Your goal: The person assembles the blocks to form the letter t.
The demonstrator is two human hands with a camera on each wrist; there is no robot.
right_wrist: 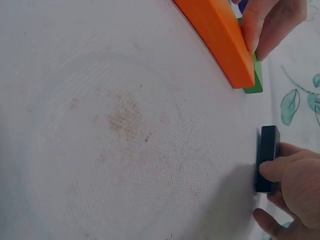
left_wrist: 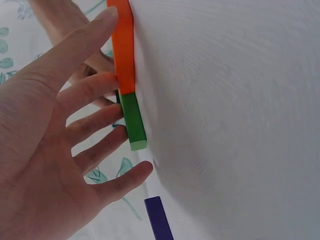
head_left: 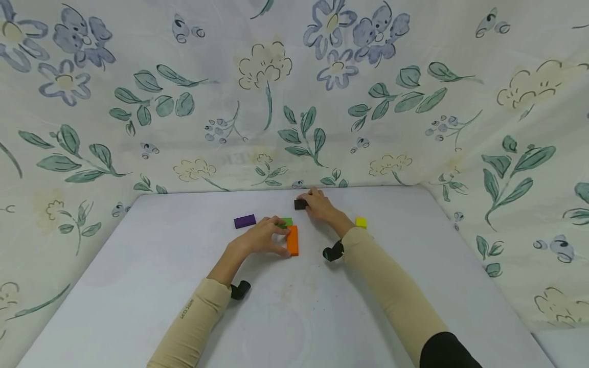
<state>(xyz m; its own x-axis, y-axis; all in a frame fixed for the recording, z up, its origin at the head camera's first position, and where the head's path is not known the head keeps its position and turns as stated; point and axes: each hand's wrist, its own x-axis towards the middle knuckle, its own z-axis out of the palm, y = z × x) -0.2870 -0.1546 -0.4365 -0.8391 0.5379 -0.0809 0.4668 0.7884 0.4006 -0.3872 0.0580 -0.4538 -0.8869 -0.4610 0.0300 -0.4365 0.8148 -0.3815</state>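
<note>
The right hand [head_left: 319,207] reaches to the far edge of the pale grey worktop [head_left: 294,306], its fingers [right_wrist: 274,170] pinched on a small black rectangular block [right_wrist: 266,157] lying flat there, while the left hand [head_left: 262,239] rests with fingers [left_wrist: 95,90] spread and nearly straight against a long orange block [head_left: 292,240] butted end to end with a short green block [left_wrist: 133,121]. These blocks look stiff, light and smooth-sided, so each is probably best taken across its 2 long faces, since it might slide on the woven, faintly stained cover. A purple rectangular block [head_left: 245,221] lies left of them and a small yellow block [head_left: 361,222] right of the right wrist, all ringed by a flower-printed cloth backdrop [head_left: 294,92].
</note>
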